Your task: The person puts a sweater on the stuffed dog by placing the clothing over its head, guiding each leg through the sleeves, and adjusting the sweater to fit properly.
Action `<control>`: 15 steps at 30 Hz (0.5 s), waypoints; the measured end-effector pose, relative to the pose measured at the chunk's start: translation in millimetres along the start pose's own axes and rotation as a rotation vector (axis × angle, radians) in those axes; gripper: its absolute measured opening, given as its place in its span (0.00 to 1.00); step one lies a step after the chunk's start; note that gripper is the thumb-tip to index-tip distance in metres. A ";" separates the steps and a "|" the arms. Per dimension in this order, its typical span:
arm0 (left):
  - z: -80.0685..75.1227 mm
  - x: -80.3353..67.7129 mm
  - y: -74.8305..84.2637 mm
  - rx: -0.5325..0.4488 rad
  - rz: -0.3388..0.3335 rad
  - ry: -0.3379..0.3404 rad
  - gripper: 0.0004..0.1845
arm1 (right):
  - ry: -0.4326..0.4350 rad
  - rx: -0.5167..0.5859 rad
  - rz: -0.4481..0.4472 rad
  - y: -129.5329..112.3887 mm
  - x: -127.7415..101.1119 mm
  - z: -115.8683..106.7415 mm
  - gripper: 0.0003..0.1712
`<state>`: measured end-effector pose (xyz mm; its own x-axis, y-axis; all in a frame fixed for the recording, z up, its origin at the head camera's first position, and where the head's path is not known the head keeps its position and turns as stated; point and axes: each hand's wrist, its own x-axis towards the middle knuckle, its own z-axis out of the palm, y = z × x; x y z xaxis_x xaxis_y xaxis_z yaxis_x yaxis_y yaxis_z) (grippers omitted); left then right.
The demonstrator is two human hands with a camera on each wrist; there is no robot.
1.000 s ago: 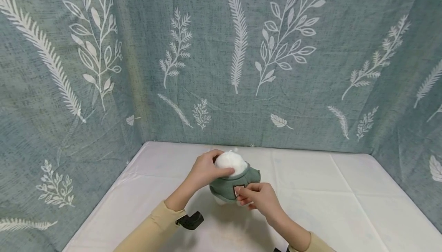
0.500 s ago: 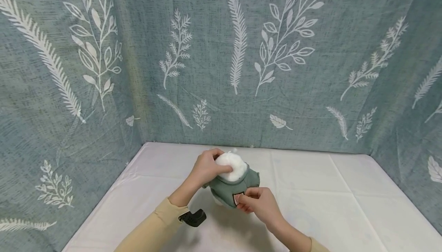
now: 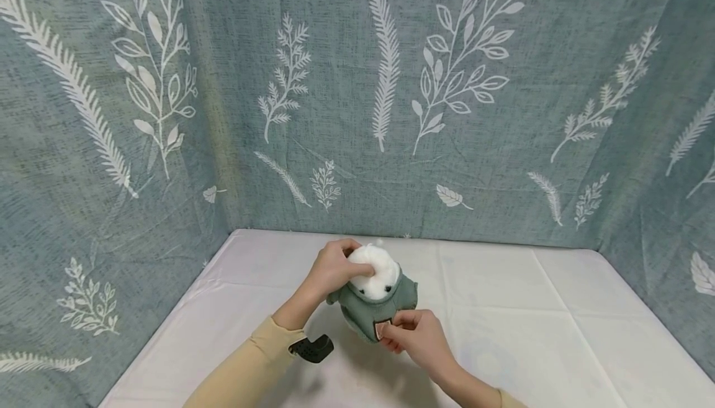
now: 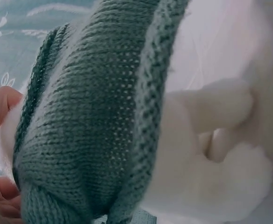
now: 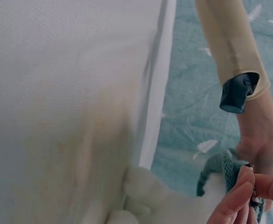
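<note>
A white plush toy (image 3: 382,263) with small dark eyes wears a green knitted sweater (image 3: 362,310). My left hand (image 3: 333,267) grips its head, thumb pressed into the white plush. At the sweater's lower front, my right hand (image 3: 419,337) pinches the knit beside a dark-edged patch (image 3: 381,328). The left wrist view shows the knit sweater (image 4: 96,107) close up and the toy's stubby white legs (image 4: 225,182) below its hem. In the right wrist view, the thumb and fingers of my right hand (image 5: 237,203) meet on the sweater's edge. The toy is held tilted above the table.
A white-covered table (image 3: 519,315) lies beneath the toy. Green fabric with white leaf prints (image 3: 346,97) hangs behind and along both sides. A black wrist device (image 3: 313,349) sits at my left cuff.
The toy has tipped back so that its eyes now show above the sweater's neckline. My right hand has moved slightly down, still pinching the front of the sweater.
</note>
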<state>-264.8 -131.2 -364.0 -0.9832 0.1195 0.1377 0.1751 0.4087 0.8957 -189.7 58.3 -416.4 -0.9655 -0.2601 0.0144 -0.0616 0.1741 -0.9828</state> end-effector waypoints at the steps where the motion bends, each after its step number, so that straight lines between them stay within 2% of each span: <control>1: -0.2 0.0 -0.1 -0.004 -0.003 -0.002 0.14 | -0.001 -0.003 0.002 0.1 -0.2 0.4 0.17; 7: -0.5 0.0 -1.6 -0.023 -0.024 0.000 0.14 | -0.017 -0.041 0.017 3.7 -0.3 2.7 0.14; 15: -1.7 2.0 -4.7 -0.018 -0.029 -0.010 0.14 | -0.037 -0.029 0.000 6.1 -1.1 4.3 0.14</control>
<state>-267.7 -134.4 -367.2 -0.9873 0.1167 0.1077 0.1456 0.3956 0.9068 -187.9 55.6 -423.2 -0.9555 -0.2948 0.0066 -0.0689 0.2013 -0.9771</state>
